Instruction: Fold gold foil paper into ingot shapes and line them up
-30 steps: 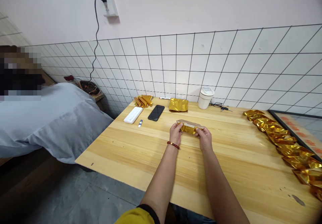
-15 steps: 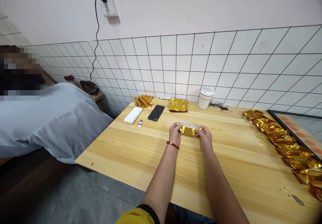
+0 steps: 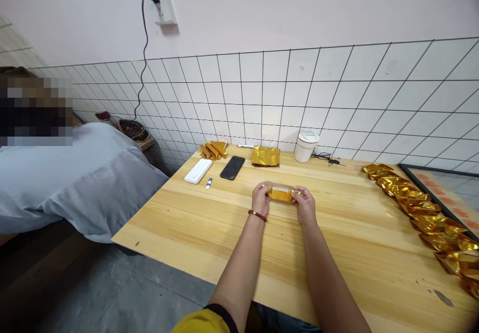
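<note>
A piece of gold foil paper (image 3: 281, 194) is stretched between my hands over the middle of the wooden table (image 3: 224, 228). My left hand (image 3: 261, 197) pinches its left end, with a beaded bracelet around the wrist. At the other end, my right hand (image 3: 304, 203) grips the paper between thumb and fingers. A pale strip shows along the paper's far edge, and its front face is smooth gold. Beyond my hands lies a stack of flat gold foil sheets (image 3: 265, 156).
Folded gold strips (image 3: 213, 150), a white power bank (image 3: 198, 171), a phone (image 3: 232, 167) and a small tube (image 3: 208, 183) lie at left. A white cup (image 3: 306, 145), glasses (image 3: 322, 155) and keys (image 3: 336, 162) stand near the wall. Folded gold pieces (image 3: 407, 198) line the right. A person (image 3: 86, 173) is at far left.
The gold paper has tilted or opened slightly between my hands, showing more of a pale strip behind its front face. Both hands stay in nearly the same place.
</note>
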Available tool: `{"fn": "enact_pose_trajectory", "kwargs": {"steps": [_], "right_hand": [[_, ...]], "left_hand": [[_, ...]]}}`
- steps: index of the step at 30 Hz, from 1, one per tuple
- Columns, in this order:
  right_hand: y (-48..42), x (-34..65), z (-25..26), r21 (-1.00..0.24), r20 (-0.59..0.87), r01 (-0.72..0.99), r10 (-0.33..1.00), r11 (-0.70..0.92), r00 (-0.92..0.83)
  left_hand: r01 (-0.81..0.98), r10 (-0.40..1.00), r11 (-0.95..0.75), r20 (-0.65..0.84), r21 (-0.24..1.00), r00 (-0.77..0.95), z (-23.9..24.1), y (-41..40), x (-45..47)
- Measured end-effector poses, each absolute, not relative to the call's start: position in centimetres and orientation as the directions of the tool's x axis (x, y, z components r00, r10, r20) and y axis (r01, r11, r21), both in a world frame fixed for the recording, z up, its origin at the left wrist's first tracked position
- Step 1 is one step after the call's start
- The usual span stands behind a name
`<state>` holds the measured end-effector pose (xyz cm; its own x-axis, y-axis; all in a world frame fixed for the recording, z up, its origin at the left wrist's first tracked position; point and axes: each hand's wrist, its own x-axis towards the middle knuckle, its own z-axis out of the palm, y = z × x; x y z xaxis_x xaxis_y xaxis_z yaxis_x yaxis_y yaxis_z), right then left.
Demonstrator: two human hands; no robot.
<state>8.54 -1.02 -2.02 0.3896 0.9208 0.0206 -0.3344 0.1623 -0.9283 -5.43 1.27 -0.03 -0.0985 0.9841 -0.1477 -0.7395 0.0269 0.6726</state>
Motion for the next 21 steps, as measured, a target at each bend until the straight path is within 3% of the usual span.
{"fn": "enact_pose_trajectory", "kwargs": {"steps": [21], "right_hand": [[-1.23,8.58,-1.98,-0.942,0.044,-0.301,0.944,0.147,0.326]], "left_hand": [[-0.803,0.985,0.056,-0.163,0.593,-0.052,0.35,1.07,-5.74]]}}
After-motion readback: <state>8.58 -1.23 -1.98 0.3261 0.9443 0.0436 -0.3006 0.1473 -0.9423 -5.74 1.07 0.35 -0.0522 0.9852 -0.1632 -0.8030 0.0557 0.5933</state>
